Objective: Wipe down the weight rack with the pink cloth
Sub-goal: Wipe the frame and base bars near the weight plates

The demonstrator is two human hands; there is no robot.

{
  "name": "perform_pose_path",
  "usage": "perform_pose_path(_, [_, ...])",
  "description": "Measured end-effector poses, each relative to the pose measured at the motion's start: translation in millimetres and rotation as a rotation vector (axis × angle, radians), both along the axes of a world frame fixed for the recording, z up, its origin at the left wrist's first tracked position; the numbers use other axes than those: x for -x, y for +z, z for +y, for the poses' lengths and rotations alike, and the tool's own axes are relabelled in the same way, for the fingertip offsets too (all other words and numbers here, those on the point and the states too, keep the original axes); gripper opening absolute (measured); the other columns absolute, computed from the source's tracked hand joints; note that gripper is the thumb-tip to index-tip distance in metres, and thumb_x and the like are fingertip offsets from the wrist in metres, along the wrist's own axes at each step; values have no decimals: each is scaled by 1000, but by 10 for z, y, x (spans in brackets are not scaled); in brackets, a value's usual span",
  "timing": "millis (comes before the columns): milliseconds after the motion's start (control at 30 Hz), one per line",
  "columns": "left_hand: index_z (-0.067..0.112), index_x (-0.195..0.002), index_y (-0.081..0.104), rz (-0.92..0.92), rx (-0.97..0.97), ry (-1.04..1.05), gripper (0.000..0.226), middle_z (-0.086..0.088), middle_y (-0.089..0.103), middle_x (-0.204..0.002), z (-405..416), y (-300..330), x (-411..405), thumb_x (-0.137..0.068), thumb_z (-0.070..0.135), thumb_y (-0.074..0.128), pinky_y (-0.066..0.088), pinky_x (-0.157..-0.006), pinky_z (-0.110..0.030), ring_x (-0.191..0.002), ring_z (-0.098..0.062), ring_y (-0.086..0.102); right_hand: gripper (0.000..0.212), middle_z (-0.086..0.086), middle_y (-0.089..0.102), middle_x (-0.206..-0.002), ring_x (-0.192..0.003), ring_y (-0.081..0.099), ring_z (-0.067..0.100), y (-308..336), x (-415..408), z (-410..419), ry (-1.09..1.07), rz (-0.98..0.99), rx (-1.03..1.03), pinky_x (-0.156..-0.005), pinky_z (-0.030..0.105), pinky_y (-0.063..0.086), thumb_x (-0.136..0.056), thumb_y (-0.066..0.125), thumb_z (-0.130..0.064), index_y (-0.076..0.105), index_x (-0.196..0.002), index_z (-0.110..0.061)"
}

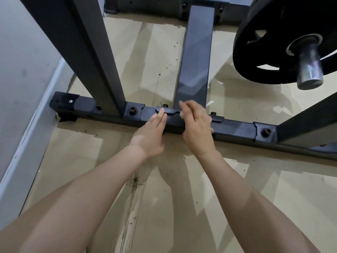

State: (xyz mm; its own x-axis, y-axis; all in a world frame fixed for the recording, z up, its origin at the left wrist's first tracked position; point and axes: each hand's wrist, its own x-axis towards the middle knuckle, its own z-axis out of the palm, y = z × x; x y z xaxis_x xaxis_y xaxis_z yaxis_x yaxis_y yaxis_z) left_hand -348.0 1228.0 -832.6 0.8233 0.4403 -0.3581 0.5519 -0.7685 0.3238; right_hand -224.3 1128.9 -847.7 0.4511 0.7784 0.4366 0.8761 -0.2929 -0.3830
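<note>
The dark grey weight rack's base bar point(102, 114) runs across the floor, with an upright post point(87, 52) at the left and a cross bar point(197, 57) running away from me. My left hand point(151, 136) lies with straight fingers over the base bar, fingertips on a bracket. My right hand point(197, 128) hovers beside it over the bar's middle joint, fingers loosely extended, a gold ring on one finger. No pink cloth shows in view.
A black weight plate point(255, 30) hangs on a steel peg point(310, 70) at the upper right. A grey wall point(21, 70) stands close on the left. The beige floor point(164, 198) carries dark scuffs and specks. Another post point(310, 121) rises at the right.
</note>
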Motion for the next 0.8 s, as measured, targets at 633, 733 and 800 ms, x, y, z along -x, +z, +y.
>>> perform_pose_path(633, [9, -149, -3, 15, -35, -19, 86, -3, -9, -158, -24, 12, -7, -84, 13, 52, 18, -114, -29, -145, -19, -1, 49, 27, 48, -135, -124, 47, 46, -223, -167, -416, -39, -193, 402, -103, 55, 38, -87, 64, -18, 54, -127, 7])
perform_pose_path(733, [8, -149, -4, 19, -74, -22, 87, -5, -9, -157, -56, -19, -19, -83, 14, 53, 15, -115, -29, -145, -21, -1, 39, 29, 51, -131, -120, 49, 49, -289, -80, -174, 74, -139, 303, -100, 56, 41, -85, 66, -4, 58, -122, 9])
perform_pose_path(800, [7, -149, -3, 20, -83, -26, 87, -5, -9, -157, -51, -26, -18, -82, 15, 53, 15, -116, -30, -145, -21, -1, 34, 26, 56, -128, -117, 52, 47, -278, -174, -181, 132, -126, 236, -96, 54, 45, -84, 68, -3, 63, -116, 7])
